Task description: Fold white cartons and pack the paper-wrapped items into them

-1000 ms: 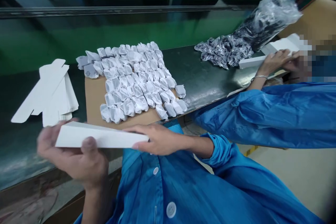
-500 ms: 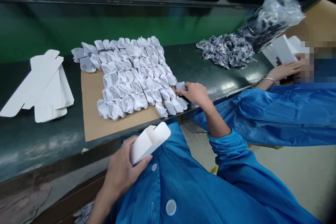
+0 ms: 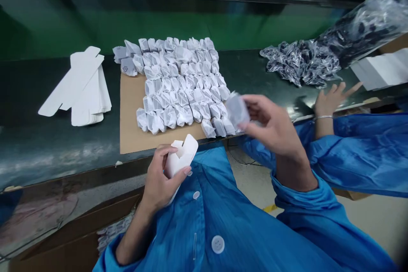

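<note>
My left hand (image 3: 159,178) is closed round a white folded carton (image 3: 181,158), open end up, held close to my blue coat. My right hand (image 3: 270,123) is lifted above the table edge and pinches one small white wrapped packet (image 3: 236,110). Just beyond it, several rows of the same wrapped packets (image 3: 181,85) lie on a brown cardboard sheet (image 3: 132,127) on the dark table.
A stack of flat white carton blanks (image 3: 79,89) lies at the left. A pile of clear-bagged black parts (image 3: 306,61) sits at the right, with white cartons (image 3: 379,70) beyond. A co-worker's hand (image 3: 331,100) in a blue sleeve rests open on the table edge at right.
My right hand has picked a packet from the near right corner of the rows and lifted it toward me. The left hand has tilted the carton upright. The co-worker's hand let go of a carton.
</note>
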### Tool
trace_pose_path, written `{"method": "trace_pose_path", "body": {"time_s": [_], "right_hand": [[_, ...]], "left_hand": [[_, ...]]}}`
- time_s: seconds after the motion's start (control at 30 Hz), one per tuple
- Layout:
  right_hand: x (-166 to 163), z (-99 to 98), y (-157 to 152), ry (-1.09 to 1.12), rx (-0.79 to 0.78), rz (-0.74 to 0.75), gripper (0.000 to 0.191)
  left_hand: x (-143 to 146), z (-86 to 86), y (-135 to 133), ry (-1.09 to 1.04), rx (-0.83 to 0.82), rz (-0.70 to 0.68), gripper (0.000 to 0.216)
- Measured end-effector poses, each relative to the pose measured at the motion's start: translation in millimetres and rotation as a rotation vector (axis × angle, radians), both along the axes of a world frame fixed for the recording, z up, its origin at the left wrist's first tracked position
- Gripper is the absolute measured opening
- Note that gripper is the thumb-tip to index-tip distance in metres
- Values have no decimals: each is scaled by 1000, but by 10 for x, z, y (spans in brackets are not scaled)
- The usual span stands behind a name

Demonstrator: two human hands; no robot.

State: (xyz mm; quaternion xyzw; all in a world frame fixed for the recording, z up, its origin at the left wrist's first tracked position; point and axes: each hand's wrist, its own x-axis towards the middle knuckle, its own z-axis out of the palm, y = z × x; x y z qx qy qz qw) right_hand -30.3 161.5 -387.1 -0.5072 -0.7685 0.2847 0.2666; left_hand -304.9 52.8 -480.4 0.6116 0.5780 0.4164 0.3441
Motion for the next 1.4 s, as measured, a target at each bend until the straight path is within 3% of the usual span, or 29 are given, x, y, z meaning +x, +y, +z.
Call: {"method": "trace_pose_path", "body": {"time_s": [0.07,0.17,0.3,0.43,0.53,0.63,0.73,0.8,0.9,0.97,1.07,1.17,1.23,1.3,1.4], "right_hand": [[-265,235,-206,36,-2,264,45],[-557,430,-277,-152,51,526,36],[-679,473,-129,-523,172,782,18],[-776,416,-111,-672,312,937,18],[-913,327,-218,-753,462,868,28],[-1007,244,-299,-722,471,787,34],[-983,204,-294,-473,330,773,32],[-926,186,-270,-252,154,777,29],[-875,100,-286,-44,-109,767,45],[-905,-26,-342,-11,-146,733,53],[-1010,-208,-388,45,-63,568,52],[-943,-132,-199,147,-109,360,39],[-642,81,104,146,-97,228,34],[-128,310,511,74,66,63,36],[782,447,1159,-93,177,-191,40]], "left_hand": [[11,53,3,165,112,-59,31],[-21,115,-36,354,239,-176,28],[-92,146,-108,455,322,-242,29],[-124,152,-130,519,361,-253,34],[-120,162,-119,601,388,-239,35],[-100,184,-120,625,423,-144,35],[-84,204,-137,573,452,-40,33],[-89,201,-139,524,493,-20,31],[-91,157,-112,459,536,15,39],[-40,117,-82,444,514,64,41],[129,106,-22,473,482,120,37],[167,193,140,455,565,66,53],[-85,294,366,450,656,95,69],[-609,397,683,476,659,319,72],[-1623,462,1219,476,211,708,76]]}}
